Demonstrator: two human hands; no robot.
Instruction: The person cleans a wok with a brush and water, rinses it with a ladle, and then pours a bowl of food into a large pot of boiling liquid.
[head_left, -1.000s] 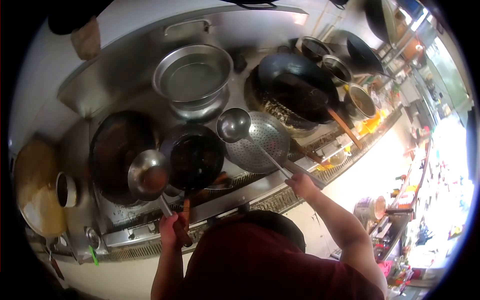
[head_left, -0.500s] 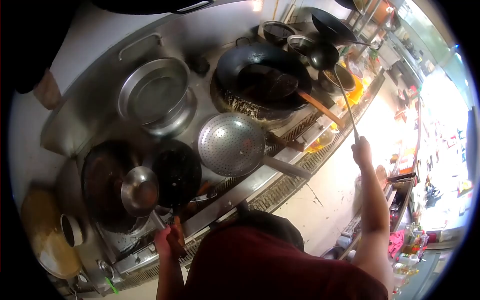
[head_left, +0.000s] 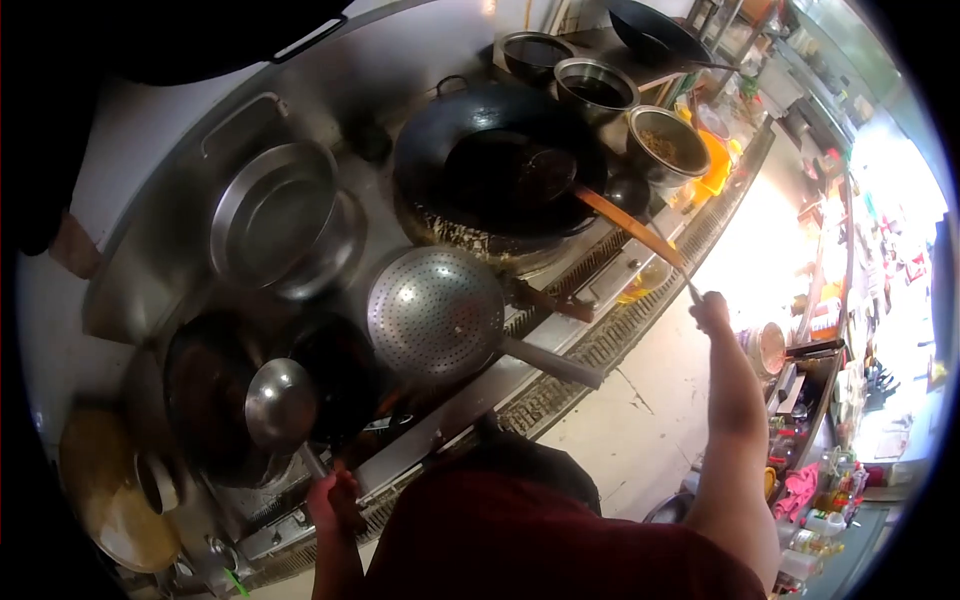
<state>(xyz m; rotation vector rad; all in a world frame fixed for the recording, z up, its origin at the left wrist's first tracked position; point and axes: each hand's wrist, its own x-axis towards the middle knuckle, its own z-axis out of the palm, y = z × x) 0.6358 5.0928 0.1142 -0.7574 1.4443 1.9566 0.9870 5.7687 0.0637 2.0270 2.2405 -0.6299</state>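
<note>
My left hand is wrapped around the handle of a metal ladle, whose round bowl is above a dark wok at the left. My right hand, arm stretched out, grips the thin handle of a dark ladle. That ladle's bowl is beside the large black wok, partly behind the wooden handle of another utensil resting in the wok. A perforated strainer with a metal handle lies between my two hands.
Behind the stove is a metal basin. At the far right stand a pot of dark liquid, another pot and a bowl of brownish food. Another wok sits beyond them. A person's hand shows at the far left.
The dark ladle in my right hand has moved down and nearer, from over the pots to beside the large wok. My left hand still holds its ladle over the left wok. The view has shifted slightly.
</note>
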